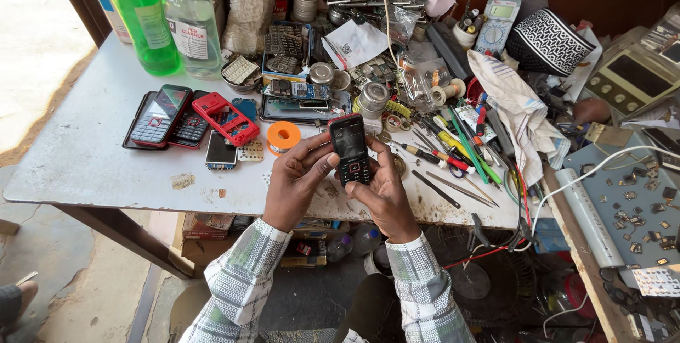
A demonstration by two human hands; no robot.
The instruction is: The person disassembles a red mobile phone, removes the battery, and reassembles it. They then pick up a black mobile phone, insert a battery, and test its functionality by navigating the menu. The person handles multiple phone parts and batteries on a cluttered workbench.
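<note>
Keypad phone point(351, 149) gripped by left hand point(296, 181), right hand point(383, 194), above table edge point(234, 201).

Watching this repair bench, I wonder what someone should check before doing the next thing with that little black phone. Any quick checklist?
1. Black phone held by both hands: ok, left hand and right hand grip its sides.
2. Phone screen: dark; whether it works, cannot tell.
3. Keypad reachable: ok, a thumb rests on the keys.
4. Bare space on the table to set it down: ok.
5. Screwdrivers close by: ok, just right of the hands.
6. Orange solder spool clear of the hands: ok, apart.
</note>
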